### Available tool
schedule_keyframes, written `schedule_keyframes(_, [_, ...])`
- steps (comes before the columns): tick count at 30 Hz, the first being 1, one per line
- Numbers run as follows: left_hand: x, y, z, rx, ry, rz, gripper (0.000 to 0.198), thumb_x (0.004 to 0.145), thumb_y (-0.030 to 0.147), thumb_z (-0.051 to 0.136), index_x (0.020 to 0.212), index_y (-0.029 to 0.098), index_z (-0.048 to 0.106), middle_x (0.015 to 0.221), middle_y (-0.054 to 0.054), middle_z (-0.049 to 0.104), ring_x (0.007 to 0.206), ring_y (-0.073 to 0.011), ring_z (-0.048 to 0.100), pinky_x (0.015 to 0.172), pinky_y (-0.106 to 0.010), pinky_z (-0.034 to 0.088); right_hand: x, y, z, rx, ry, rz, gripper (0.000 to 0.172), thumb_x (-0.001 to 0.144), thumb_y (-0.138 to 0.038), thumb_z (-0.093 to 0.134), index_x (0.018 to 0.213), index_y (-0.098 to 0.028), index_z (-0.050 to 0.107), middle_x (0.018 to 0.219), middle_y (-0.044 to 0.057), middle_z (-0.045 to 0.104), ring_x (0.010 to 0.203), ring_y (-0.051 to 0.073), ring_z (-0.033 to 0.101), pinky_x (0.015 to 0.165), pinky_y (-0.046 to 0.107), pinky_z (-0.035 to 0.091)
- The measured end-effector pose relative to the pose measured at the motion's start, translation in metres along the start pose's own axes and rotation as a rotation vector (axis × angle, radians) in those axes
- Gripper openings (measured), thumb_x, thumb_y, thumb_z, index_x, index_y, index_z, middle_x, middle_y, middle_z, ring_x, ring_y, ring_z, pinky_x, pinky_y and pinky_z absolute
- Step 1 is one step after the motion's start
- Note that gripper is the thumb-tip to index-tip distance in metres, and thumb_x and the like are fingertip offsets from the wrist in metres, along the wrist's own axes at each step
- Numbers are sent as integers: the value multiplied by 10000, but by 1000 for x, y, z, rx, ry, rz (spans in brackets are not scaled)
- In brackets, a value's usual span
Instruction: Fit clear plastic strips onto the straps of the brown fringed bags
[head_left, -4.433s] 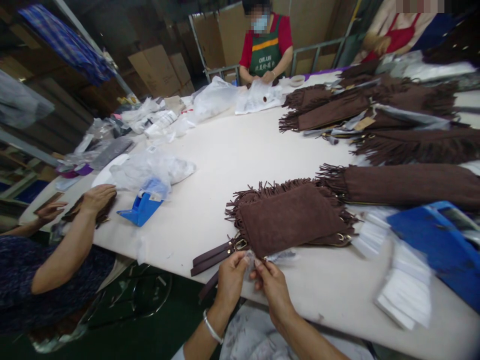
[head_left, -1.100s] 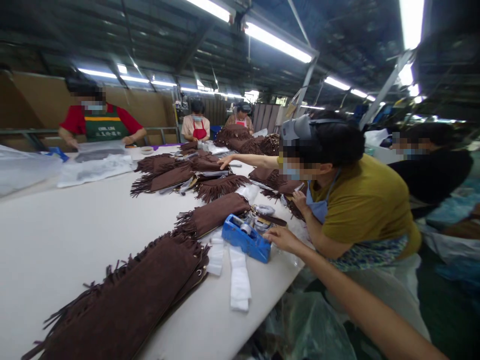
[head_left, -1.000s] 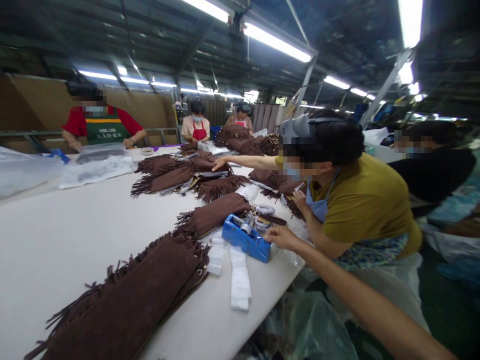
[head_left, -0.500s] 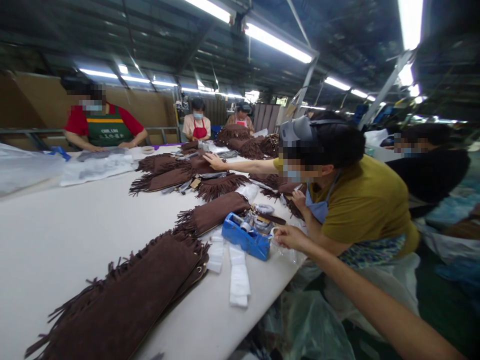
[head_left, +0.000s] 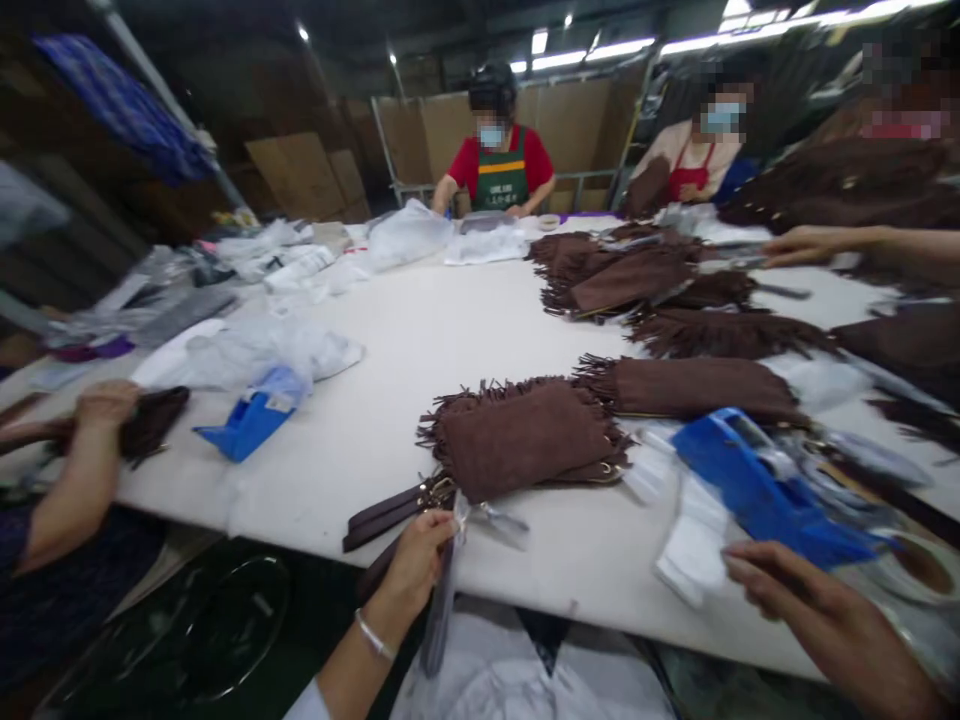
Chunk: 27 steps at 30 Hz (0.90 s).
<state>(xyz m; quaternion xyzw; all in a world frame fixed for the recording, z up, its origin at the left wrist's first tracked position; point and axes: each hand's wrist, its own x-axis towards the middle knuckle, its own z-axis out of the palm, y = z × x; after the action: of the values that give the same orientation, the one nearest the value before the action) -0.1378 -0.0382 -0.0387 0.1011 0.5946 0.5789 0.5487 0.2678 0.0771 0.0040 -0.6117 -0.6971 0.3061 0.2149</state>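
Observation:
My left hand (head_left: 420, 560), with a bracelet at the wrist, pinches a dark strap (head_left: 439, 620) wrapped in greyish plastic. Part of this strap hangs over the table's front edge. Just beyond lies a brown fringed suede bag (head_left: 517, 440), with brown straps (head_left: 382, 515) and metal clasps at its left corner. My right hand (head_left: 810, 600) is at the right, thumb and fingers drawn together; anything between them is too small to make out. Close to it are a blue tape dispenser (head_left: 765, 490) and folded white sheets (head_left: 694, 535).
More fringed bags (head_left: 637, 275) are piled toward the back right, where a co-worker's hand (head_left: 810, 245) reaches in. At the left, another person's hand (head_left: 109, 405) holds a brown item near a second blue dispenser (head_left: 255, 420). Clear plastic bags (head_left: 255, 350) lie behind. A person in a green apron (head_left: 499, 180) works opposite.
My view has swung left and down, bringing my left hand with the wrapped strap into sight. My right hand has come away from the tape end of the dispenser.

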Motion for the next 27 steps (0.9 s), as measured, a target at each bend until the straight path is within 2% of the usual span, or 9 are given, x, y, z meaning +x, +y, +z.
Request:
schedule_keyframes(2, [5, -7, -5, -19, 15, -2, 228, 593, 262, 784, 717, 122, 654, 630, -15, 640, 564, -112, 555, 565, -223, 409, 1, -50, 40, 267, -290, -64, 297, 787, -478, 576, 921, -233, 678, 789, 65, 673, 658, 197, 623, 585, 277, 503])
schedule_keyframes(4, [3, -10, -7, -40, -5, -4, 224, 616, 265, 779, 725, 114, 653, 633, -23, 640, 560, -110, 551, 563, -223, 403, -2, -103, 87, 452, -488, -121, 237, 825, -403, 562, 925, -214, 665, 774, 33, 643, 665, 170, 599, 600, 255, 488])
schedule_keyframes(5, [2, -11, -7, -51, -18, -5, 221, 625, 266, 776, 726, 113, 652, 632, -25, 640, 557, -110, 550, 565, -224, 402, -3, -126, 111, 513, -548, -144, 202, 827, -361, 562, 911, -206, 662, 770, 21, 634, 653, 154, 584, 597, 244, 476])
schedule_keyframes(8, [-2, -11, -8, -86, -34, -6, 218, 638, 268, 772, 734, 122, 642, 621, -16, 635, 552, -112, 549, 573, -230, 406, -3, -171, 176, 576, -616, -197, 161, 819, -255, 535, 887, -189, 665, 652, -16, 581, 590, 131, 542, 561, 222, 435])
schedule_keyframes(11, [-1, -9, -11, -78, -17, 40, 238, 637, 282, 782, 743, 137, 627, 645, -18, 651, 575, -128, 571, 588, -239, 409, 0, -187, 214, 485, -589, -299, 192, 817, -178, 494, 877, -195, 676, 620, -26, 573, 582, 130, 535, 566, 217, 406])
schedule_keyframes(13, [1, -8, -12, -36, 0, 106, 240, 634, 285, 785, 731, 140, 620, 664, -27, 665, 596, -136, 581, 599, -240, 404, 3, -190, 224, 371, -549, -401, 221, 824, -141, 469, 842, -204, 680, 652, -17, 605, 621, 135, 555, 595, 218, 394])
schedule_keyframes(16, [4, -9, -15, 60, 41, 185, 187, 651, 250, 758, 720, 144, 620, 631, -3, 642, 576, -116, 542, 579, -223, 369, 7, -195, 225, 194, -502, -499, 251, 843, -117, 450, 852, -214, 681, 771, 7, 670, 725, 150, 604, 658, 224, 393])
schedule_keyframes(22, [7, -11, -24, 160, -10, 269, 55, 714, 171, 633, 766, 155, 632, 705, -8, 647, 642, -129, 531, 601, -228, 370, 8, -205, 223, -73, -475, -517, 238, 878, -142, 470, 904, -246, 683, 850, 20, 688, 813, 162, 638, 699, 224, 388])
schedule_keyframes(27, [4, -7, -26, 180, -7, 230, 114, 681, 106, 584, 766, 155, 642, 713, -11, 649, 666, -141, 545, 629, -237, 386, 4, -210, 226, -167, -451, -521, 263, 905, -151, 450, 965, -272, 676, 885, 17, 685, 849, 153, 644, 702, 213, 388])
